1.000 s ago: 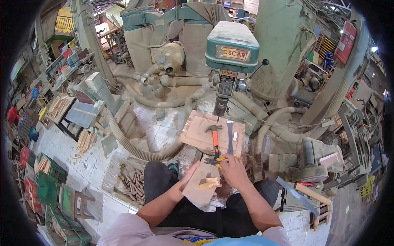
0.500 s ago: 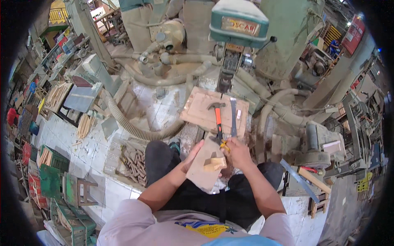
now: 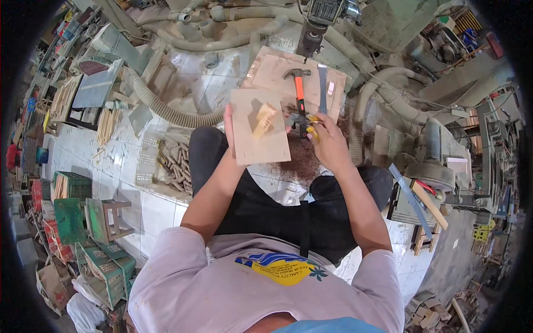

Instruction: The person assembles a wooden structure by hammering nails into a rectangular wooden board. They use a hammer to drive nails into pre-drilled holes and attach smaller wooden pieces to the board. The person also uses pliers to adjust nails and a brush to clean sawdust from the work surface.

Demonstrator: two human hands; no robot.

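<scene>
My left hand point(image 3: 229, 130) grips the left edge of a flat, pale wooden board point(image 3: 252, 147) held up before my knees. A small light wood block point(image 3: 265, 117) sits on the board's face. My right hand point(image 3: 331, 145) is closed on yellow-handled pliers point(image 3: 312, 131), close to the board's right edge; their dark jaws are partly hidden. Beyond, a claw hammer point(image 3: 300, 91) with an orange and black handle lies on a larger panel point(image 3: 272, 66). Beside it is a long grey metal strip point(image 3: 322, 89).
A drill press chuck point(image 3: 311, 41) hangs over the panel. To the left, a crate point(image 3: 147, 161) holds several short wooden pieces, near a ribbed hose point(image 3: 161, 111). At right stand a sanding machine point(image 3: 430, 175) and a long metal straightedge point(image 3: 411, 200). Sawdust point(image 3: 300, 158) covers the floor between my legs.
The board has risen away from my lap and turned more upright, its block shifting with it. My right hand with the pliers has moved up slightly. The view has tipped downward.
</scene>
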